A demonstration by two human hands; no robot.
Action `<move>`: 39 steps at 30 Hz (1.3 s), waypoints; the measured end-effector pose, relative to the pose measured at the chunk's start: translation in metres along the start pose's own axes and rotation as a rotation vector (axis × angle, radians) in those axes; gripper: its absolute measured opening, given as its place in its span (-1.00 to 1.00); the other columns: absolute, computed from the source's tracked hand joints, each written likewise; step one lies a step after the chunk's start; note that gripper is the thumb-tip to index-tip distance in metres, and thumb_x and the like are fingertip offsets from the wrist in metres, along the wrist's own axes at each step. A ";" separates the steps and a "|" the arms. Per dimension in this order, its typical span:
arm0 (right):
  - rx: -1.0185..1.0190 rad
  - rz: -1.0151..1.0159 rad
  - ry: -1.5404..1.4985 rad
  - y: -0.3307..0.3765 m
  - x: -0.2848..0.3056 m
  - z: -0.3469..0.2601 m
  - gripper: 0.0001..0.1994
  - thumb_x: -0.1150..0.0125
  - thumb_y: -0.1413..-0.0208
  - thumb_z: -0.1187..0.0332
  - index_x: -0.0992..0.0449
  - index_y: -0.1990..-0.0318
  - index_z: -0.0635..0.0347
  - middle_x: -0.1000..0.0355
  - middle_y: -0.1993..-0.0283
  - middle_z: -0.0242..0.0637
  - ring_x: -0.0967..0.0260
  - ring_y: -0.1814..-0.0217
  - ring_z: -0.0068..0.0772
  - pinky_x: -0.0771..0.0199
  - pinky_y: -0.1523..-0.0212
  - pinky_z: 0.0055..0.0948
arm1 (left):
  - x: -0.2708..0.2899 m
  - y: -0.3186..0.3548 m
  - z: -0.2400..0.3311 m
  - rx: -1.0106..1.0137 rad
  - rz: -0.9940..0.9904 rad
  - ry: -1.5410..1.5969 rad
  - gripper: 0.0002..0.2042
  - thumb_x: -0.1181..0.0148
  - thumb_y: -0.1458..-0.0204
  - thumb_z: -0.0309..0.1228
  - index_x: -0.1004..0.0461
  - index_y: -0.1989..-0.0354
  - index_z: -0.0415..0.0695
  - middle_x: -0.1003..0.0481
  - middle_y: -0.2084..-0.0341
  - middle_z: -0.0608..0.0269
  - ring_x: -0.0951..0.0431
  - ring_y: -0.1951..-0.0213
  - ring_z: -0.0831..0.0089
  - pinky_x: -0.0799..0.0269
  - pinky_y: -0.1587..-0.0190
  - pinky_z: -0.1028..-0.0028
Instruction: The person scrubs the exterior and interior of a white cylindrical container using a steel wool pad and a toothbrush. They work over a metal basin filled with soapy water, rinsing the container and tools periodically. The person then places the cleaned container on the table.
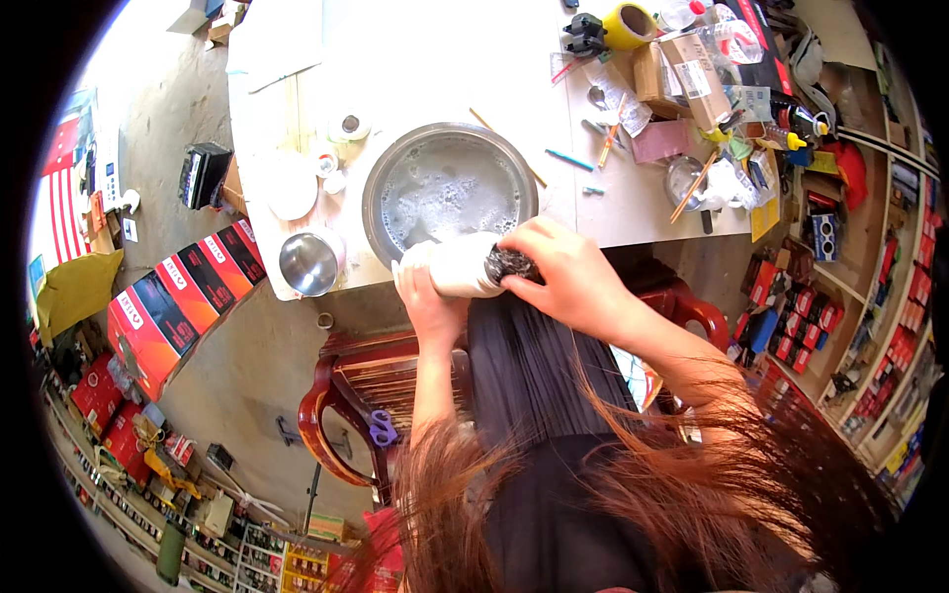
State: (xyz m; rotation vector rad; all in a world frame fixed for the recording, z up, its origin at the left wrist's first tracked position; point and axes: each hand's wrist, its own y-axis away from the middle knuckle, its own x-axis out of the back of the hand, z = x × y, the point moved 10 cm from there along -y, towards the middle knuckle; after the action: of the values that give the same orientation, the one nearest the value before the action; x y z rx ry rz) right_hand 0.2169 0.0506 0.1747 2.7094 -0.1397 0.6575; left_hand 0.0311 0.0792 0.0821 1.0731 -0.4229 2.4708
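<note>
At the table's near edge, my left hand [430,301] is wrapped round a white cylindrical container [463,265] that lies tilted on its side. My right hand [568,272] pinches a dark, coarse scrubber [511,264] against the container's right end. Whether part of the scrubber goes inside I cannot tell. Just beyond both hands stands a metal basin [368,208] with cloudy, foamy water [450,183]. An empty-looking steel bowl [308,263] sits to the left of the basin, near the table's edge.
Small white jars [327,165] stand left of the basin. Pens [569,159], a cardboard box [695,79] and clear bottles [736,42] clutter the table's right side. A red wooden chair [341,395] is below the table; shelves [890,326] line the right.
</note>
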 end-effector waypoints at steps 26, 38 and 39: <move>0.342 0.010 -0.001 -0.015 0.000 0.060 -0.83 -0.26 -0.01 0.50 -0.60 0.21 0.17 -0.54 0.04 -0.26 -0.47 -0.02 -0.13 -0.53 -0.01 -0.22 | -0.033 0.011 -0.063 0.291 -0.164 0.195 -0.16 -0.60 0.40 -0.44 -0.31 -0.18 -0.20 -0.41 -0.09 0.01 -0.37 -0.18 0.01 -0.22 -0.29 0.16; -0.349 0.212 0.506 -0.102 -0.073 0.351 -0.80 -0.31 -0.02 0.36 -0.45 0.21 0.10 -0.35 0.13 -0.15 -0.33 -0.01 -0.05 -0.44 0.04 -0.09 | -0.037 0.007 -0.056 0.263 -0.022 0.399 -0.24 -0.53 0.27 -0.42 -0.30 -0.19 -0.19 -0.36 -0.17 0.08 -0.34 -0.23 0.15 -0.18 -0.32 0.23; -0.324 0.222 0.582 -0.099 -0.076 0.352 -0.82 -0.29 -0.05 0.36 -0.44 0.22 0.12 -0.38 0.14 -0.15 -0.36 0.00 -0.04 -0.44 0.06 -0.08 | -0.036 0.006 -0.055 0.270 0.002 0.437 -0.25 -0.53 0.27 -0.41 -0.31 -0.18 -0.19 -0.36 -0.17 0.08 -0.34 -0.23 0.14 -0.18 -0.32 0.23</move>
State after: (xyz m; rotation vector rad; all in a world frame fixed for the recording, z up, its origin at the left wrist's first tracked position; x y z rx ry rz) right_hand 0.3166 0.0186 -0.1835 2.1148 -0.3634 1.3285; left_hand 0.0169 0.0888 0.0183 0.5883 0.0445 2.7165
